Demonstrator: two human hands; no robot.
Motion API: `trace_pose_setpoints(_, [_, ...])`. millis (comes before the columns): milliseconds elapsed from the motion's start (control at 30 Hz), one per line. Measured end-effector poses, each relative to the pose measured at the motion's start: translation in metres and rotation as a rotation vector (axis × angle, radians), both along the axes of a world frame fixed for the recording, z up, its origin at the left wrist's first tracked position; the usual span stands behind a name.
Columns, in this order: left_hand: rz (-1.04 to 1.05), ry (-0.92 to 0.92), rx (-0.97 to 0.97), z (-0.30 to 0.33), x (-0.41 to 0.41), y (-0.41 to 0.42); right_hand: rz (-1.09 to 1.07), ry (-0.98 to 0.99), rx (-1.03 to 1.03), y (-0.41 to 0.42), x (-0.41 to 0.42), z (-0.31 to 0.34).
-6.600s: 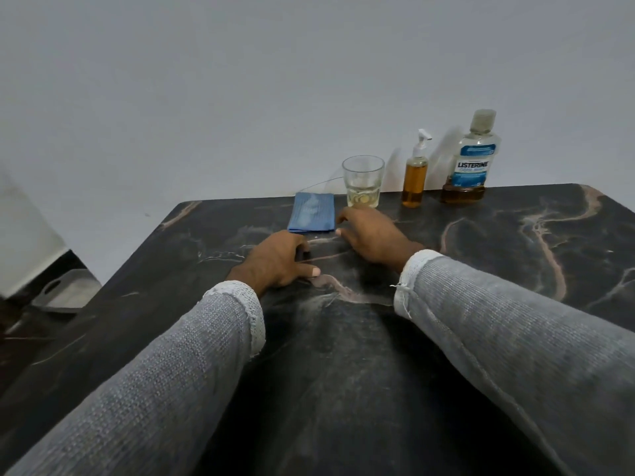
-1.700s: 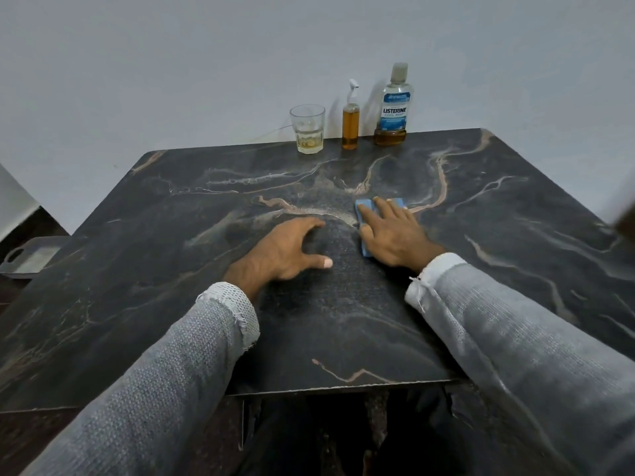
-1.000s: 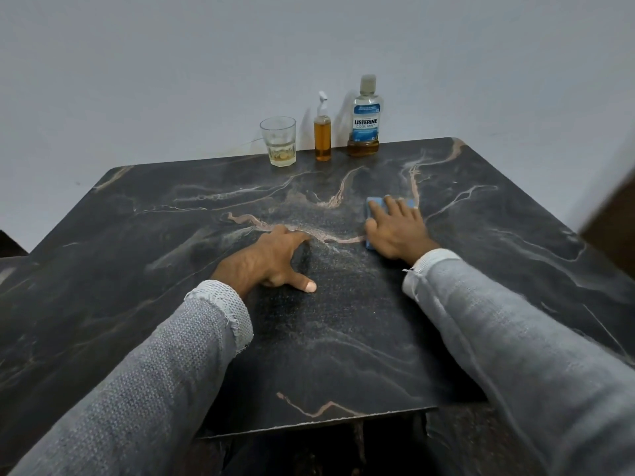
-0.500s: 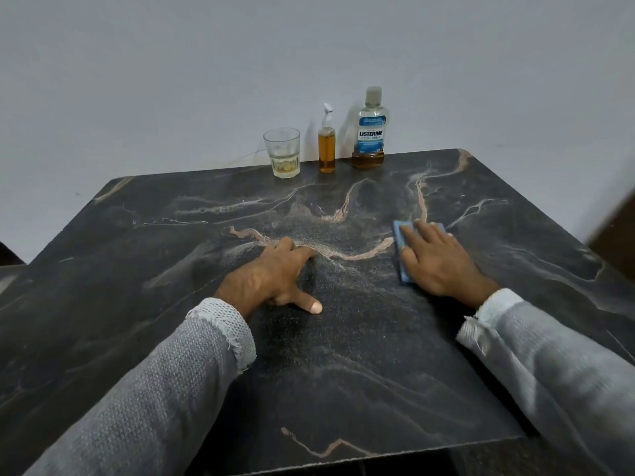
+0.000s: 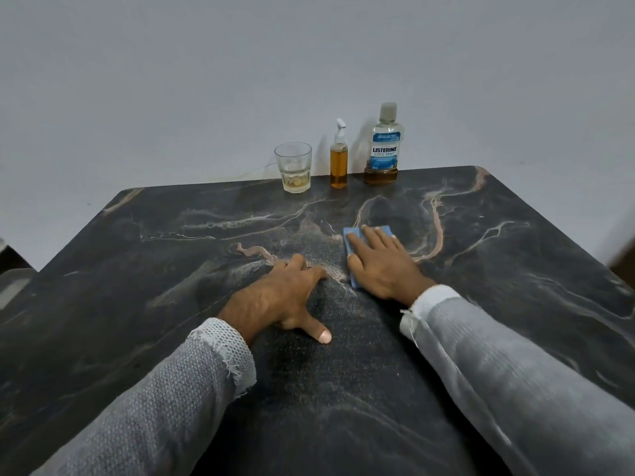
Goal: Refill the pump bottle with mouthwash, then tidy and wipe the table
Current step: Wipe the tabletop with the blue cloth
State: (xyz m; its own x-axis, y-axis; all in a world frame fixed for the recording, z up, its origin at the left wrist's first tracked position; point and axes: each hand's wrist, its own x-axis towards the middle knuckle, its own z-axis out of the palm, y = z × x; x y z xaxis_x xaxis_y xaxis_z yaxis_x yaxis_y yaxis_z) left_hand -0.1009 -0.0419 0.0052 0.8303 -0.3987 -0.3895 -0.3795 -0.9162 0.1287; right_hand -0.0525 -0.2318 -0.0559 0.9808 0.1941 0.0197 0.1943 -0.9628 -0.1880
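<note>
— Fingers (image 5: 372,240) of the right hand (image 5: 381,266) are spread flat, pressing the blue cloth (image 5: 351,250) onto the table (image 5: 137,304); half a second ago it was held further right.

— And the left hand (image 5: 275,300)?

— Kept open and flat, nothing gripped. Wiping is judged under way; the pump bottle (image 5: 338,159) is seen refilled at the far edge, between glass (image 5: 293,168) and mouthwash bottle (image 5: 385,146).

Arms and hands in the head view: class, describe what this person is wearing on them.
Both arms wear long grey knitted sleeves with an open mesh-like weave. The left cuff is paler and frayed, with loose threads; the right cuff is paler too. The left hand and right hand are bare.
</note>
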Motion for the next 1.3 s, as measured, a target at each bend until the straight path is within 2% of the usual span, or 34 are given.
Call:
trace_pose_setpoints(67, [-0.007,-0.007,-0.017,0.0,0.003,0.003,0.062,-0.023,-0.006,-0.007,-0.02,-0.002])
trace_pose_setpoints(133, [0.017,-0.045,-0.111,-0.002,0.007,0.006,0.058,-0.047,-0.022,-0.02,-0.031,-0.004])
trace_pose_setpoints(233, [0.108,-0.147,-0.278,-0.01,0.016,0.013,-0.078,-0.075,-0.044,-0.043,-0.017,-0.002])
trace_pose_setpoints(300, [0.141,-0.189,-0.315,-0.015,0.023,0.017,-0.187,-0.084,-0.051,-0.055,0.004,-0.002])
trace_pose_setpoints(500, [0.131,-0.249,-0.312,-0.022,0.042,0.021,-0.3,0.017,-0.01,-0.045,0.07,0.006])
trace_pose_setpoints(667, [0.118,-0.235,-0.347,-0.023,0.047,0.025,-0.22,0.028,-0.016,-0.007,0.1,0.006])
trace_pose_setpoints(833, [0.125,-0.212,-0.366,-0.018,0.047,0.03,-0.069,0.036,-0.019,0.013,0.084,0.004])
trace_pose_setpoints(1000, [0.107,-0.211,-0.333,-0.014,0.046,0.03,0.102,-0.071,-0.04,0.004,0.032,-0.002])
trace_pose_setpoints(1133, [0.087,-0.206,-0.291,-0.012,0.049,0.031,0.016,-0.088,-0.074,-0.02,0.028,-0.002])
trace_pose_setpoints(1300, [0.073,-0.192,-0.284,-0.009,0.054,0.033,-0.145,-0.053,-0.026,-0.024,0.077,-0.001])
